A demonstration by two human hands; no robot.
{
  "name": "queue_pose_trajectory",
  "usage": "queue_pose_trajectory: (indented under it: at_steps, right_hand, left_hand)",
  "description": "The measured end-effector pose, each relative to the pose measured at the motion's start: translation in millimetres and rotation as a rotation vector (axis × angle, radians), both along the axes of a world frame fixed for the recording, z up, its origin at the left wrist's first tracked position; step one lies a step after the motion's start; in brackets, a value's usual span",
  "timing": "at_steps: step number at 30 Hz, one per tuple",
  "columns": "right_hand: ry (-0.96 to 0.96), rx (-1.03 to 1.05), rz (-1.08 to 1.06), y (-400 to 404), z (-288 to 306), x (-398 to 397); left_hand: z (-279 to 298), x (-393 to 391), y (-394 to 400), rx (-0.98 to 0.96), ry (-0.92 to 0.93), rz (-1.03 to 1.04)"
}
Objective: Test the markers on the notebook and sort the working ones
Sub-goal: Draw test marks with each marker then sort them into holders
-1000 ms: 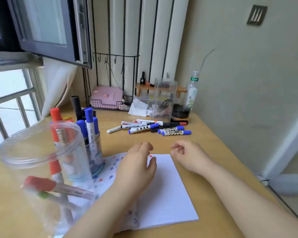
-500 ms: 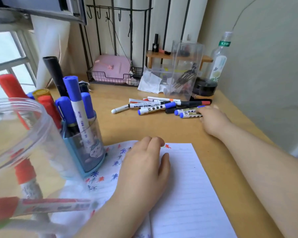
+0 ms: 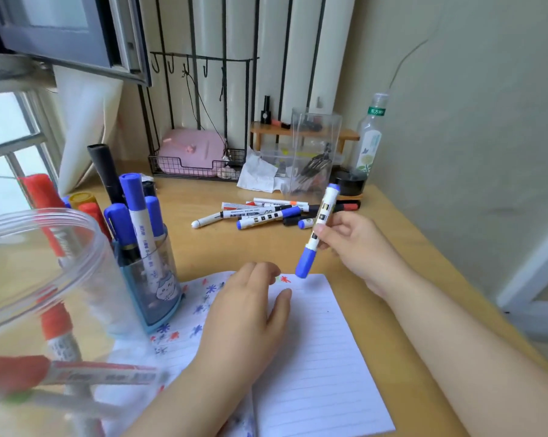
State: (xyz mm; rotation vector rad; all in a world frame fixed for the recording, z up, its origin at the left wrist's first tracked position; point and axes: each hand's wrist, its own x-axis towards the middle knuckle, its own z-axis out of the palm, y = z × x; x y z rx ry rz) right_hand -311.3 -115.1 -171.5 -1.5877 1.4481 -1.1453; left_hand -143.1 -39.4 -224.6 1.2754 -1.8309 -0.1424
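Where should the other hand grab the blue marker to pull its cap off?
Judging by its pose, grab the blue cap at the lower end of the blue marker. The right hand pinches the white barrel mid-length, tilted cap-down over the notebook. The left hand, resting flat on the page, could come up from below-left and pull the cap along the barrel's line.

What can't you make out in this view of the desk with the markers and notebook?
Head view only:
- Held marker: its tip is under the blue cap; label print too small to read.
- Notebook: the left hand covers part of the page.
- Clear jar: blurred, cut off by the left edge.
- Marker pile: the right hand hides its right end.
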Motion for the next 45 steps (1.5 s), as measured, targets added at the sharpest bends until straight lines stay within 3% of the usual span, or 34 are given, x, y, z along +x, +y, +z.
queue_pose_trajectory:
  at_steps: [3,7,9,11,13,15,18,25,30,33,39,45]
  right_hand:
    - [-0.346,0.126,0.074,40.6,7.1,8.4]
    - [-0.511,0.238,0.065,77.8,2.8,11.3]
    - [-0.302,0.235,-0.012,90.0,-1.1,11.9]
    - [0.285,0.069,-0.165,91.2,-10.4,4.3]
    - [0.784,-0.343,-0.268,88.9,-14.6,-3.8]
    - [0.888,-0.614,-0.111,84.4,-20.2,-7.7]
    - [0.965,-0.628,0.162,79.1,-36.4,-6.2]
    - [1.109,-0.683,0.179,83.3,-36.4,1.9]
    - [1.048,-0.396,0.311,93.5,-17.1,-0.8]
    - [1.016,-0.384,0.348,95.0,-13.8,-3.8]
    - [0.711,-0.045,0.469,95.4,-3.3,-13.9]
    - [0.496,0.141,0.615,91.8,-2.5,-24.1]
  left_hand:
    - [5.0,-2.6,4.5,-0.018,0.021,-0.037]
    - [6.4,-1.7,6.1,-0.011,-0.040,-0.055]
    - [6.8,-0.5,7.4,0.015,-0.091,-0.071]
    - [6.8,1.0,8.2,0.062,-0.132,-0.098]
    - [8.2,2.4,8.4,0.110,-0.169,-0.128]
    - [8.9,2.7,9.1,0.122,-0.170,-0.169]
    - [8.3,3.0,11.6,0.119,-0.191,-0.243]
    - [10.0,8.0,8.2,0.168,-0.221,-0.338]
    - [12.7,9.0,11.4,0.226,-0.207,-0.388]
    - [13.6,9.1,12.2,0.223,-0.231,-0.415]
    - [18.0,5.7,16.1,0.201,-0.261,-0.474]
    - [17.1,-0.4,21.1,0.136,-0.297,-0.517]
